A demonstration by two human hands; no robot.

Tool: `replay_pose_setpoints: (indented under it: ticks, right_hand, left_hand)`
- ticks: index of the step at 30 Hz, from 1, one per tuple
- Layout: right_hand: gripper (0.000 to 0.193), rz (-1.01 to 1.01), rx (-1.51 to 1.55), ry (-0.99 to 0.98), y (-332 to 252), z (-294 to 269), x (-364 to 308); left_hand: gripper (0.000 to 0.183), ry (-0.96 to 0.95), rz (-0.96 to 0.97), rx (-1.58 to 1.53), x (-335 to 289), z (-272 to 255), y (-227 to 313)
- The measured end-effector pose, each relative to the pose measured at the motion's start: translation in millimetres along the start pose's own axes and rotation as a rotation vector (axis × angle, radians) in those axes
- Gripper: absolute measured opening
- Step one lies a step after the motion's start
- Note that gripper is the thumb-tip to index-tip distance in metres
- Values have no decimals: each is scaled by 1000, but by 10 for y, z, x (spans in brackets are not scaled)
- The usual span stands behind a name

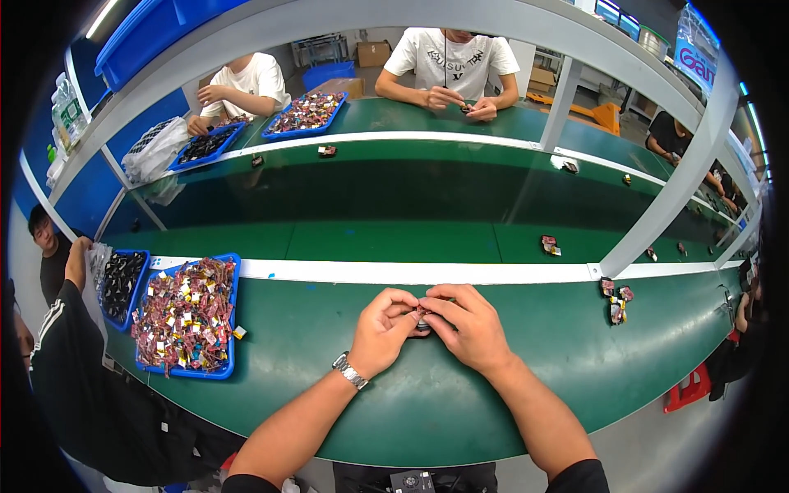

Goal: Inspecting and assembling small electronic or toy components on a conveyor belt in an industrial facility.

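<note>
My left hand, with a metal watch on its wrist, and my right hand meet over the middle of the green worktop. Between their fingertips is a small dark assembly with a reddish piece on top. Fingers of both hands pinch it and hide most of it, so its exact kind does not show. At the left, a blue tray is heaped with small reddish circuit pieces bearing white and yellow tabs. Several similar assemblies lie on the worktop to the right.
Behind a white rail runs a green conveyor belt carrying a few assemblies. Another blue tray holds black parts. White frame posts rise at the right. Co-workers sit across the belt and at both sides; a red stool stands lower right.
</note>
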State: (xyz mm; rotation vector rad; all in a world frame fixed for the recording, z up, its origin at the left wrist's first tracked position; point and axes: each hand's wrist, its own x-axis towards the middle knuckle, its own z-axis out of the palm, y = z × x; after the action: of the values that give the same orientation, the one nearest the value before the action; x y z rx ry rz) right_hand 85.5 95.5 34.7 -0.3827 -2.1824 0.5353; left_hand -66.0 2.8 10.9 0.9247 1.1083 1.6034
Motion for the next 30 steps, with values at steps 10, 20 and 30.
replay_pose_setpoints:
  ticks: [10,20,30]
  right_hand:
    - [26,-53,49,-114,46,-91,20]
    - [24,11,192,-81,77,-92,18]
    - [23,-32,178,-25,-1,-32,4]
  left_hand:
    - [19,-92,-25,4,6,-53,-28]
    - [18,-90,90,204,-15,-59,-10]
    - [20,42,335,469,-55,19,56]
